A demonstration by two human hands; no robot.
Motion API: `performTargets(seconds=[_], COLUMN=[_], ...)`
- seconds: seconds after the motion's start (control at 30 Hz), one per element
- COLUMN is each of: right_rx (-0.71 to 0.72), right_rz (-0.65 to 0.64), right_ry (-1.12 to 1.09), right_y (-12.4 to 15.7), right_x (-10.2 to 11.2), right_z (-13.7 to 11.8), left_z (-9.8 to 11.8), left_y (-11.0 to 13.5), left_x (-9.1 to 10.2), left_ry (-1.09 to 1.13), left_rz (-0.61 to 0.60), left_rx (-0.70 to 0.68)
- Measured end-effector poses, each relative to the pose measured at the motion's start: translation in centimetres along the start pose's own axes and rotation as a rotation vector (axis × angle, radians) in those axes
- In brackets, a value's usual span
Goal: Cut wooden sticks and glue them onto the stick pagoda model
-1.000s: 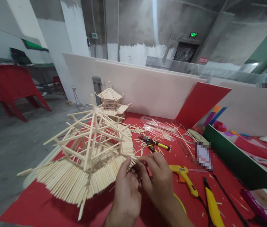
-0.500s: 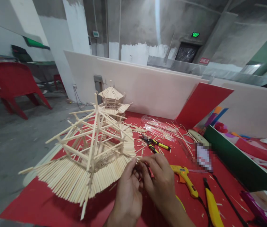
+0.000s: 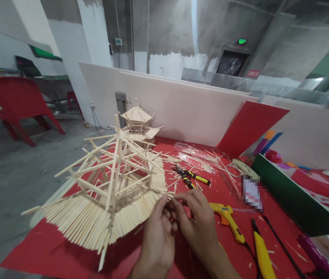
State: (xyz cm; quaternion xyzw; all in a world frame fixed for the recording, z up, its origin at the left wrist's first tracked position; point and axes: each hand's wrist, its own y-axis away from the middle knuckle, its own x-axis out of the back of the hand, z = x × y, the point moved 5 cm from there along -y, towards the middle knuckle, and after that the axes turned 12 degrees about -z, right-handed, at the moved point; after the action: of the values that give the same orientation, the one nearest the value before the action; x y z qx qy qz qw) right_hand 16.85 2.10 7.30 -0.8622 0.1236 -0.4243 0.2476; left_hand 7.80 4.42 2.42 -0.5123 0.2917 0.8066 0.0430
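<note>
Barely shifted since half a second earlier, the right hand (image 3: 198,221) pinches a corner of the stick pavilion (image 3: 129,210), on the red counter (image 3: 56,257), between its fingers; the left hand (image 3: 159,238) sets its thumb there, grip unclear

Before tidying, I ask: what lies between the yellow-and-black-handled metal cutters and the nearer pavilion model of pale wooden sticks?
Short, pale, loose wooden sticks lie scattered on the red tabletop there; the head view shows this.
</note>
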Motion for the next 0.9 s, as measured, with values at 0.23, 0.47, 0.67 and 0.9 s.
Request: performTargets(seconds=[0.23, 0.47, 0.67, 0.9], right_rx=[0.009, 0.015, 0.025, 0.022], right_rz=[-0.004, -0.005, -0.001, -0.013], right_ry=[-0.015, -0.016, -0.011, -0.040], right_y=[-0.13, -0.13, -0.12, -0.14], right_x=[0.00, 0.02, 0.02, -0.15], right_z=[-0.05, -0.07, -0.05, 0.16], left_z=[0.02, 0.01, 0.05, 0.03], left_y=[-0.05, -0.06, 0.00, -0.15], left_x=[0.14, 0.04, -0.02, 0.05], left_ry=[-0.033, -0.016, -0.013, -0.031], left_rz=[-0.003, -0.005, -0.010, -0.020], left_rx=[-0.032, -0.037, -0.044, -0.057])
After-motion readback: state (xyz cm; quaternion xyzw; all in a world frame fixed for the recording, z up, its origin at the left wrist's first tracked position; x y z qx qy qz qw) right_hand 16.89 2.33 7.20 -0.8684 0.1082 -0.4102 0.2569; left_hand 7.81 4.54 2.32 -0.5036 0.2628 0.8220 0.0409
